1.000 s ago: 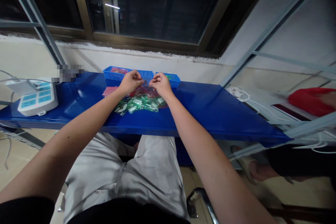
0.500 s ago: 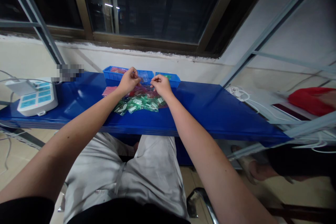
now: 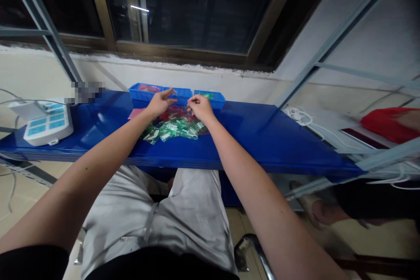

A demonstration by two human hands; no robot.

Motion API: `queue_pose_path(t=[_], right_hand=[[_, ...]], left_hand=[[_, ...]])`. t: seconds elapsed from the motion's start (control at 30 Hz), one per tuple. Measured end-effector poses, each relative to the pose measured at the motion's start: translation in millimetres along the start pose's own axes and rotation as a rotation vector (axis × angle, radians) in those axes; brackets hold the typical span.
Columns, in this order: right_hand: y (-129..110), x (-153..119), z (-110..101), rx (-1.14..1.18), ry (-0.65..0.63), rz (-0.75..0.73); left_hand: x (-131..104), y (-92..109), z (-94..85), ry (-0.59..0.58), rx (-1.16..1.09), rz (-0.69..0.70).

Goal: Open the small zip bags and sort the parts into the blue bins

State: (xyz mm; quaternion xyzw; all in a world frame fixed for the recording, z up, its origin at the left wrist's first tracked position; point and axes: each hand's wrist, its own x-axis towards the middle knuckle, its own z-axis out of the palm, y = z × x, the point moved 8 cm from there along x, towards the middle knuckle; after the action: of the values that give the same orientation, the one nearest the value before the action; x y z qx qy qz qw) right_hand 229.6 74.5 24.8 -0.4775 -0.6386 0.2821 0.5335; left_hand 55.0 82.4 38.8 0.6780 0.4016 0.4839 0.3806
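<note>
My left hand (image 3: 159, 103) is over the front of the middle blue bin (image 3: 180, 95), its fingers stretched out and apart. A small whitish thing shows by its fingertips; I cannot tell if they touch it. My right hand (image 3: 200, 106) is closed in a pinch in front of the right-hand blue bin (image 3: 216, 99); what it holds, if anything, is too small to make out. Below both hands lies a heap of small green plastic packets (image 3: 173, 130) with pale pieces in them. Reddish clear packets (image 3: 170, 113) lie behind the green ones.
The left blue bin (image 3: 141, 95) holds pink packets. A pink sheet or packet (image 3: 135, 113) lies on the blue tabletop (image 3: 262, 135). A white power strip (image 3: 49, 124) stands at the left. Grey metal posts (image 3: 320, 59) rise at both sides. Another person's leg (image 3: 331, 212) is at the right.
My left hand has opened from a pinch and spread its fingers. The clear plastic bag between my hands no longer shows there. My right hand stays pinched in nearly the same place.
</note>
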Motion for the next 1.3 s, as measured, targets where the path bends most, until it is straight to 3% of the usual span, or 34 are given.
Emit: queue_pose_path(t=[0.17, 0.3, 0.37, 0.47, 0.7, 0.87, 1.1, 1.3], right_hand=[[-0.2, -1.6, 1.3, -0.003, -0.020, 0.023], [0.4, -2.3, 1.3, 0.001, -0.021, 0.033], [1.4, -2.1, 1.4, 0.003, -0.023, 0.034], [2.3, -1.5, 1.5, 0.003, -0.025, 0.025], [0.5, -2.8, 2.1, -0.012, -0.030, 0.026], [0.1, -2.6, 1.5, -0.034, -0.026, 0.013], [-5.2, -2.6, -3.5, -0.097, 0.014, -0.056], [-7.6, -2.3, -2.8, -0.068, 0.019, -0.070]], left_hand=[[4.8, -3.8, 1.1, -0.038, -0.026, 0.012], [7.1, 0.7, -13.1, 0.016, 0.400, 0.096], [4.9, 3.2, -9.3, -0.079, 0.576, 0.152], [-0.9, 4.6, 0.7, -0.232, 0.629, 0.209], [-3.4, 3.6, 15.2, -0.323, 0.563, 0.220], [-3.4, 6.9, 19.7, -0.279, 0.638, 0.255], [-6.9, 17.2, 15.1, -0.204, 0.539, 0.245], [-5.6, 33.0, 2.8, -0.051, 0.413, 0.288]])
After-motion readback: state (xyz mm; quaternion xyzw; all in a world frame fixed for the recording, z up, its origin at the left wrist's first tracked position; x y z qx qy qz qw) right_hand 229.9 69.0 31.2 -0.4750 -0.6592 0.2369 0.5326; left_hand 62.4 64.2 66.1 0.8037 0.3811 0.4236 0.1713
